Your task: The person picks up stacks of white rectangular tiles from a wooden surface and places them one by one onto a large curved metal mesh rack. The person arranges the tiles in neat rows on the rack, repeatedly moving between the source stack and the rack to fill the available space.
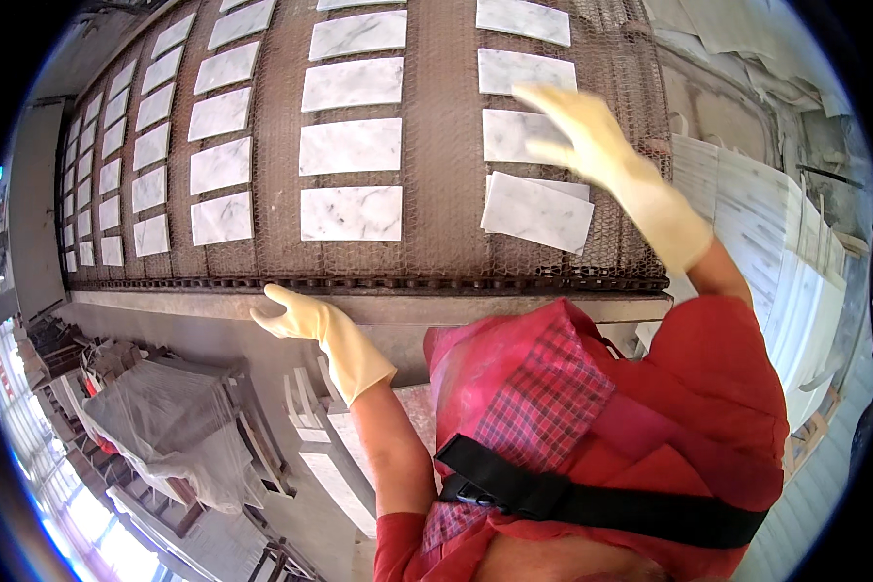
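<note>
Your right hand [606, 155] spreads, apparently released, near the right edge of the mesh conveyor [441, 145], your left hand [303, 316] likewise unladen beside its near edge; the 2 overlapping marble tiles [538, 215] at its near right corner likely lie best if you part them gently, edges parallel.

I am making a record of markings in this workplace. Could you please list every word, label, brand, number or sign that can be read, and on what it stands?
No text is readable.
The marble tiles show only grey veining.
The pale yellow gloves, checked apron and black strap show no legible lettering.
The plastic-covered stack is too blurred to check.
</note>
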A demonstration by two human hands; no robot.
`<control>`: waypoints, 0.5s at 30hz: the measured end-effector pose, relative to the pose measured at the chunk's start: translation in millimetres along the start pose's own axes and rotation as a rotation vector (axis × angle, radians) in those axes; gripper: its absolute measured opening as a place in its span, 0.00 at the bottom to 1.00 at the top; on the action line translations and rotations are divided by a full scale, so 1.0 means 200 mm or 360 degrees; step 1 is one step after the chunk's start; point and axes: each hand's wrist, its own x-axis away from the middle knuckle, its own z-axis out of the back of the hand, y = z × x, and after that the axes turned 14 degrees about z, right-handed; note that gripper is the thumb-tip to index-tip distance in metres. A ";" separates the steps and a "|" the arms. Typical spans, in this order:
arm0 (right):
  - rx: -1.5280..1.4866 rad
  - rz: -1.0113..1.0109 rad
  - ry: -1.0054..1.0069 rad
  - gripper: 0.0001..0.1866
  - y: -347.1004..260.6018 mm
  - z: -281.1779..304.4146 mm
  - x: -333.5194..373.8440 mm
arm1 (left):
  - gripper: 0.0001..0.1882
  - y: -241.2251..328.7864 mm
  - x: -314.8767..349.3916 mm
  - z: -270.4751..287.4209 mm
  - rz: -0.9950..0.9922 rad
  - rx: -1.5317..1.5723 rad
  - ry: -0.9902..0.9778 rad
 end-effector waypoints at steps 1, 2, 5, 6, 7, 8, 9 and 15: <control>-0.0030 -0.0027 -0.0151 0.47 -0.16 0.03 0.05 | 0.41 -0.01 0.00 0.00 -0.0004 0.0004 0.0012; -0.0049 -0.0060 -0.0309 0.51 -0.32 0.07 0.11 | 0.41 -0.01 0.00 0.00 0.0007 0.0001 0.0013; 0.0131 -0.0156 -0.0542 0.60 -0.54 0.02 0.23 | 0.41 0.00 0.01 0.01 0.0020 0.0009 0.0018; 0.0219 -0.0189 -0.0558 0.62 -0.57 -0.02 0.25 | 0.41 0.00 0.02 0.00 0.0031 0.0027 0.0015; 0.0303 -0.0223 -0.0579 0.63 -0.60 -0.05 0.27 | 0.41 0.01 0.03 0.00 0.0047 0.0044 0.0005; 0.0302 -0.0247 -0.0561 0.63 -0.60 -0.07 0.26 | 0.41 0.01 0.04 0.01 0.0065 0.0061 -0.0002; 0.0275 -0.0282 -0.0563 0.63 -0.59 -0.08 0.24 | 0.41 0.03 0.05 0.00 0.0073 0.0079 -0.0013; 0.0038 -0.0349 -0.0700 0.63 -0.49 -0.04 0.16 | 0.42 0.03 0.05 0.01 0.0077 0.0080 -0.0031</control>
